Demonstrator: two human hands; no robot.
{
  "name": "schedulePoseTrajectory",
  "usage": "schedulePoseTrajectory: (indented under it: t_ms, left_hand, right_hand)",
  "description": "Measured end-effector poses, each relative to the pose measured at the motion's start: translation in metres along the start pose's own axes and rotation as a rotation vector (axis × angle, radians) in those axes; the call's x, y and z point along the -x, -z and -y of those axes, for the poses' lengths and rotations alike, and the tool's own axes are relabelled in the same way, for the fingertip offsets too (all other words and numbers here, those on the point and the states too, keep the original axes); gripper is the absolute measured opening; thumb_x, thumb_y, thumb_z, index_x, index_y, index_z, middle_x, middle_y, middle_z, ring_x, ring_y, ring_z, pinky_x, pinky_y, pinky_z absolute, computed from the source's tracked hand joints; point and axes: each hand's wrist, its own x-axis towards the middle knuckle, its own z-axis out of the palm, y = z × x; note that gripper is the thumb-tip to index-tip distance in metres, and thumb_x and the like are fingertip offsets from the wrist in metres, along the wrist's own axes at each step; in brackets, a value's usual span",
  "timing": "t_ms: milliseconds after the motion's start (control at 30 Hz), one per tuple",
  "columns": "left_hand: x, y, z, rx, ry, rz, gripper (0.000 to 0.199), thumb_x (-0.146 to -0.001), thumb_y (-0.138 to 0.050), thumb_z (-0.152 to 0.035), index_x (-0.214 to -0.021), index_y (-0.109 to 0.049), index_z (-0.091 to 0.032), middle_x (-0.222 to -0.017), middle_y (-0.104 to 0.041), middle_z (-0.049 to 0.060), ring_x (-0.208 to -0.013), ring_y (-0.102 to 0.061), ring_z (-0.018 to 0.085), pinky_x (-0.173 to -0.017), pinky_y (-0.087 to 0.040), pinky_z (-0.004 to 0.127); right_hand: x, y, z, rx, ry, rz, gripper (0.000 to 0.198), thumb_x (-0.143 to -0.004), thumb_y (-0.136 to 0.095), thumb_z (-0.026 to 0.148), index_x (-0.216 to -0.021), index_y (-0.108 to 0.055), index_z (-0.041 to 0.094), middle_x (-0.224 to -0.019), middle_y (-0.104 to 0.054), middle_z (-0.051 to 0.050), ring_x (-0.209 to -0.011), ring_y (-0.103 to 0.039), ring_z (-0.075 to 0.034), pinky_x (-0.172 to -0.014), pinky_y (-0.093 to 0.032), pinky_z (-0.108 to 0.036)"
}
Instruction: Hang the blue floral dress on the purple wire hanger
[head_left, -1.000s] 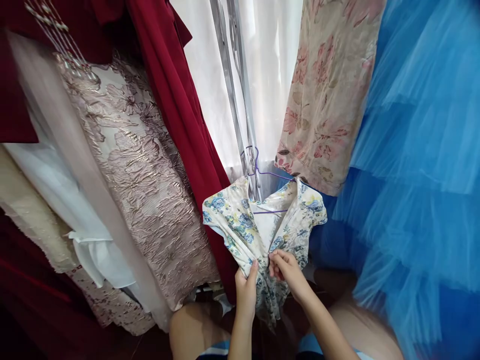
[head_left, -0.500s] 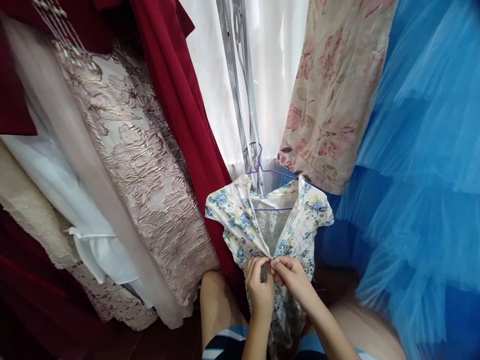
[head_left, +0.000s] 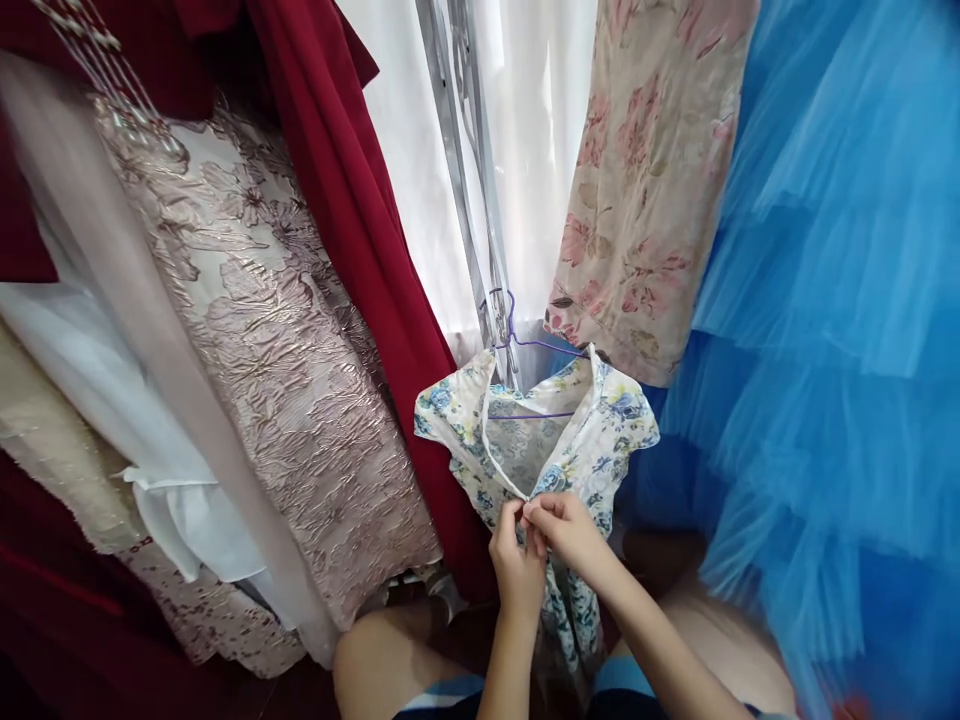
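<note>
Left hand (head_left: pixel 519 570) and right hand (head_left: pixel 568 530) pinched on a flowered dress (head_left: pixel 600 460).
The hands meet side by side, fingertips clamped on the cloth at the bottom of the parted neckline; the dress's shoulders spread above them on a purple hanger (head_left: pixel 551 347), and its lower part hangs below, partly hidden by the hands and forearms.

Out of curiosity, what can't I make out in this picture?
In the head view:
What exactly the fingers pinch on the floral garment: hidden by those fingers.
Top of the blue tulle: cut off by the upper edge.
Top of the pink brocade: covered by red fabric.
</note>
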Motion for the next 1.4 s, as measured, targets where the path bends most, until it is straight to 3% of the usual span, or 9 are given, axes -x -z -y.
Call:
schedulePoseTrajectory:
  t_ms: [200,400,567,733,867,1033,1167,1300,1400]
  left_hand:
    - [0.008,-0.003,0.003,-0.05,-0.037,0.057,0.01,-0.091,-0.051,-0.02,-0.086,-0.059,-0.019,-0.078,-0.065,0.004,-0.072,-0.063,0.017,-0.067,-0.048,0.025]
    - [0.006,-0.017,-0.003,-0.121,-0.044,0.133,0.01,-0.091,-0.052,-0.02,-0.084,-0.058,-0.02,-0.078,-0.064,0.004,-0.072,-0.062,0.018,-0.067,-0.048,0.028]
    - [-0.002,-0.031,-0.005,-0.142,-0.066,0.221,0.012,-0.091,-0.05,-0.02,-0.081,-0.056,-0.021,-0.079,-0.062,0.006,-0.075,-0.061,0.02,-0.065,-0.046,0.029]
    - [0.01,-0.042,0.005,-0.141,-0.036,0.354,0.013,-0.092,-0.046,-0.019,-0.081,-0.054,-0.02,-0.08,-0.061,0.006,-0.074,-0.06,0.02,-0.065,-0.046,0.03]
    - [0.011,-0.034,0.015,-0.09,0.031,0.323,0.016,-0.096,-0.045,-0.027,-0.087,-0.056,-0.019,-0.082,-0.063,0.006,-0.078,-0.062,0.02,-0.071,-0.048,0.03]
    - [-0.065,0.001,-0.025,-0.044,-0.073,0.111,0.027,-0.098,-0.047,-0.036,-0.114,-0.058,-0.018,-0.09,-0.066,0.007,-0.082,-0.064,0.019,-0.076,-0.049,0.029]
    - [-0.154,0.022,-0.081,-0.134,-0.264,0.186,0.041,-0.101,-0.039,-0.035,-0.139,-0.045,-0.022,-0.086,-0.065,0.003,-0.072,-0.061,0.017,-0.072,-0.048,0.028]
    - [-0.207,0.024,-0.107,-0.392,-0.438,0.417,0.026,-0.1,-0.04,-0.028,-0.112,-0.061,-0.02,-0.083,-0.065,0.004,-0.073,-0.062,0.02,-0.073,-0.048,0.03]
    - [-0.219,0.025,-0.113,-0.477,-0.491,0.401,0.019,-0.097,-0.044,-0.023,-0.094,-0.062,-0.018,-0.074,-0.063,0.003,-0.069,-0.062,0.021,-0.076,-0.048,0.032]
  right_hand:
    - [-0.005,0.005,0.003,-0.065,-0.026,-0.054,0.034,-0.084,-0.058,0.045,-0.072,-0.065,0.014,-0.045,-0.055,0.0,-0.035,-0.036,-0.009,-0.04,-0.024,-0.023]
    - [-0.063,0.008,0.064,0.172,0.194,-0.208,0.031,-0.086,-0.053,0.037,-0.073,-0.068,0.014,-0.052,-0.063,-0.004,-0.037,-0.04,-0.009,-0.041,-0.029,-0.022]
    - [-0.106,0.011,0.11,0.197,0.211,-0.286,0.026,-0.084,-0.054,0.026,-0.066,-0.066,0.012,-0.05,-0.063,-0.004,-0.036,-0.04,-0.008,-0.04,-0.031,-0.021]
    - [-0.12,0.017,0.133,-0.023,0.222,-0.237,0.024,-0.083,-0.055,0.025,-0.068,-0.065,0.01,-0.052,-0.062,-0.003,-0.037,-0.037,-0.006,-0.038,-0.026,-0.02]
    - [-0.116,0.026,0.13,-0.184,0.196,-0.152,0.02,-0.08,-0.059,0.028,-0.073,-0.065,0.011,-0.052,-0.058,-0.001,-0.037,-0.035,-0.006,-0.038,-0.022,-0.02]
    - [-0.103,0.034,0.121,-0.178,0.205,-0.18,0.022,-0.078,-0.06,0.034,-0.076,-0.065,0.012,-0.05,-0.056,0.0,-0.037,-0.035,-0.006,-0.039,-0.022,-0.021]
    - [-0.096,0.037,0.121,-0.148,0.224,-0.165,0.022,-0.079,-0.059,0.033,-0.073,-0.064,0.013,-0.048,-0.056,0.0,-0.037,-0.036,-0.007,-0.04,-0.024,-0.021]
    - [-0.096,0.037,0.116,-0.158,0.233,-0.137,0.019,-0.079,-0.059,0.032,-0.072,-0.063,0.015,-0.048,-0.054,0.001,-0.038,-0.035,-0.007,-0.04,-0.023,-0.021]
    - [-0.099,0.033,0.107,-0.159,0.23,-0.108,0.022,-0.08,-0.059,0.037,-0.076,-0.062,0.016,-0.047,-0.053,0.002,-0.038,-0.035,-0.007,-0.041,-0.022,-0.021]
